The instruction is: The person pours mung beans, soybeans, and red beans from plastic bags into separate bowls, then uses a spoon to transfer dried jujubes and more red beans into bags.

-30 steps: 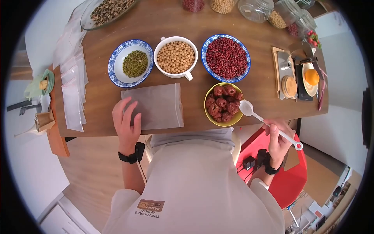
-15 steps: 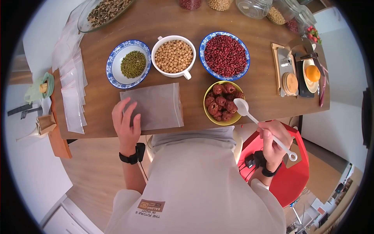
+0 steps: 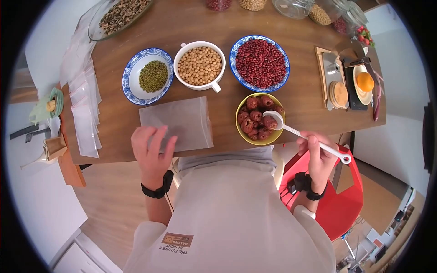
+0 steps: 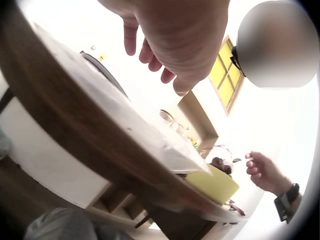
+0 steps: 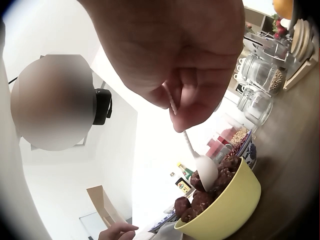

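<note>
My right hand (image 3: 318,157) pinches the handle of a white plastic spoon (image 3: 298,133). Its bowl dips among wrinkled dark red dates (image 3: 256,116) in a yellow bowl (image 5: 235,210); in the head view one date sits at the spoon's bowl. A flat, translucent zip bag (image 3: 182,120) lies left of the yellow bowl. Over the bag's near left part, my left hand (image 3: 152,152) has loosely spread fingers and holds nothing. The left wrist view shows this hand (image 4: 175,40) raised above the table edge.
Behind stand bowls of green beans (image 3: 153,76), chickpeas (image 3: 200,66) and red beans (image 3: 260,63). More zip bags (image 3: 85,123) line the left edge. A glass dish (image 3: 120,20) and jars (image 3: 291,8) stand farther back. An orange (image 3: 365,82) and a tray (image 3: 331,75) are at right.
My right hand has brought the spoon left and down from the bowl's right rim into the dates. My left hand has shifted slightly right and toward me over the bag.
</note>
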`<state>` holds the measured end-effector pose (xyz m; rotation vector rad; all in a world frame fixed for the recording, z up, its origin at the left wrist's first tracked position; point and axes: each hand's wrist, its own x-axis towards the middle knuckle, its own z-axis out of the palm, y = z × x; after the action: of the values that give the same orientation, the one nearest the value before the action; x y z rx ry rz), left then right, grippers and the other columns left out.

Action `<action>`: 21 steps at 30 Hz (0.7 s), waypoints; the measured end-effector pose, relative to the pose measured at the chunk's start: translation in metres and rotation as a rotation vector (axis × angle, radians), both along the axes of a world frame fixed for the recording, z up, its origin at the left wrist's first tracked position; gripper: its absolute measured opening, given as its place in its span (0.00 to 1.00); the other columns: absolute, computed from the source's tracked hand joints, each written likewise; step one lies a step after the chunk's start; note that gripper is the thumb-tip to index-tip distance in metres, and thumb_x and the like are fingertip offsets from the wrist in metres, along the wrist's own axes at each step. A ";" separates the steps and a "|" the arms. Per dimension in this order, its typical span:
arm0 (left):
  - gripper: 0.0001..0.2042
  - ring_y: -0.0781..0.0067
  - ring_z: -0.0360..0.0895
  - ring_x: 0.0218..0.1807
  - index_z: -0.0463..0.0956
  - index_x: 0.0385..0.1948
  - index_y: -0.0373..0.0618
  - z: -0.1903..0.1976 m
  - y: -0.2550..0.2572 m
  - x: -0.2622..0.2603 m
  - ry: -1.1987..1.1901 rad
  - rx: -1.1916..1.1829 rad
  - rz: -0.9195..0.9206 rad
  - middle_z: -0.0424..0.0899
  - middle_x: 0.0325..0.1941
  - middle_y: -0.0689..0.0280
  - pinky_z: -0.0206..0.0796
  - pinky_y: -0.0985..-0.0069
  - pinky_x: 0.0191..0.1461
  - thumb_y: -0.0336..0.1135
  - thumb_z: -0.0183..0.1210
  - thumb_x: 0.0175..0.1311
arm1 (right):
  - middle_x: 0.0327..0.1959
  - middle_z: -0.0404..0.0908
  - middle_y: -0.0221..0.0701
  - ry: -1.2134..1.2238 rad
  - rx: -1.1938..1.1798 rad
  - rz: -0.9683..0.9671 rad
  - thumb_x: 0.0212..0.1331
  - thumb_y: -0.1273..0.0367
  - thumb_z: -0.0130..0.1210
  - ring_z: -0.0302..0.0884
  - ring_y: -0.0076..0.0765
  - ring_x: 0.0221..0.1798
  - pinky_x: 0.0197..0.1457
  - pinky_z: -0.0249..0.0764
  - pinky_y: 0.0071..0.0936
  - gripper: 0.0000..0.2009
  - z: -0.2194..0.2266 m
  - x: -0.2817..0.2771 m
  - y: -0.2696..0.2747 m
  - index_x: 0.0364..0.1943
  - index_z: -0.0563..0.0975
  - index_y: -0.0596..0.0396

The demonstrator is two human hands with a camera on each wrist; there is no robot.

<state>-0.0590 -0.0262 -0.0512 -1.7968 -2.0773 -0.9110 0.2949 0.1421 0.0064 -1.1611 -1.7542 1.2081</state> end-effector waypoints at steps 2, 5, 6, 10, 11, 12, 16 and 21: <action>0.20 0.53 0.75 0.53 0.82 0.49 0.45 0.009 0.006 0.013 -0.008 0.005 -0.030 0.78 0.51 0.61 0.71 0.58 0.55 0.31 0.74 0.53 | 0.32 0.87 0.37 0.166 -0.109 -0.107 0.73 0.70 0.56 0.79 0.24 0.24 0.28 0.75 0.21 0.11 -0.008 0.001 0.000 0.44 0.84 0.67; 0.23 0.54 0.74 0.52 0.81 0.53 0.47 0.018 0.022 0.026 -0.082 -0.114 -0.149 0.77 0.52 0.62 0.70 0.58 0.53 0.32 0.74 0.52 | 0.29 0.84 0.35 0.197 -0.184 -0.165 0.75 0.69 0.55 0.78 0.25 0.24 0.27 0.76 0.22 0.12 -0.011 0.004 0.005 0.45 0.82 0.67; 0.25 0.55 0.74 0.54 0.80 0.55 0.48 0.023 0.027 0.028 -0.081 -0.192 -0.191 0.76 0.52 0.62 0.69 0.58 0.55 0.31 0.73 0.51 | 0.28 0.83 0.34 0.226 -0.223 -0.192 0.75 0.68 0.54 0.78 0.26 0.24 0.27 0.76 0.22 0.12 -0.013 0.006 0.007 0.44 0.81 0.66; 0.31 0.58 0.73 0.53 0.78 0.59 0.53 0.031 0.038 0.031 0.021 -0.345 -0.324 0.75 0.52 0.64 0.66 0.58 0.57 0.29 0.71 0.47 | 0.28 0.82 0.34 0.325 -0.248 -0.254 0.76 0.65 0.54 0.77 0.25 0.24 0.25 0.75 0.23 0.13 -0.019 0.010 0.006 0.44 0.80 0.65; 0.31 0.58 0.73 0.53 0.78 0.59 0.53 0.035 0.041 0.031 0.033 -0.353 -0.317 0.75 0.52 0.64 0.66 0.58 0.57 0.29 0.71 0.47 | 0.29 0.83 0.35 0.327 -0.235 -0.241 0.77 0.62 0.53 0.76 0.25 0.24 0.24 0.75 0.23 0.16 -0.022 0.011 0.006 0.45 0.80 0.65; 0.30 0.60 0.72 0.51 0.78 0.60 0.53 0.041 0.043 0.033 0.085 -0.399 -0.343 0.74 0.50 0.65 0.66 0.60 0.55 0.28 0.69 0.47 | 0.29 0.83 0.35 0.337 -0.241 -0.237 0.77 0.62 0.53 0.76 0.25 0.24 0.24 0.75 0.23 0.16 -0.022 0.009 0.005 0.45 0.80 0.65; 0.24 0.65 0.71 0.46 0.78 0.57 0.46 0.042 0.054 0.029 0.309 -0.420 -0.387 0.73 0.44 0.65 0.66 0.67 0.52 0.29 0.62 0.54 | 0.32 0.85 0.38 0.355 -0.212 -0.194 0.78 0.59 0.50 0.78 0.26 0.26 0.25 0.76 0.23 0.19 -0.016 0.006 -0.002 0.46 0.80 0.66; 0.15 0.66 0.72 0.46 0.78 0.45 0.43 0.046 0.063 0.025 0.342 -0.508 -0.371 0.71 0.39 0.64 0.66 0.68 0.49 0.28 0.60 0.54 | 0.33 0.86 0.40 0.373 -0.236 -0.148 0.78 0.61 0.49 0.79 0.27 0.26 0.24 0.76 0.23 0.19 -0.014 -0.001 -0.006 0.47 0.80 0.68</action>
<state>-0.0344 0.0364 -0.0049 -2.4407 -1.8935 -0.1074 0.2936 0.1357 -0.0071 -1.0907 -1.2550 1.4604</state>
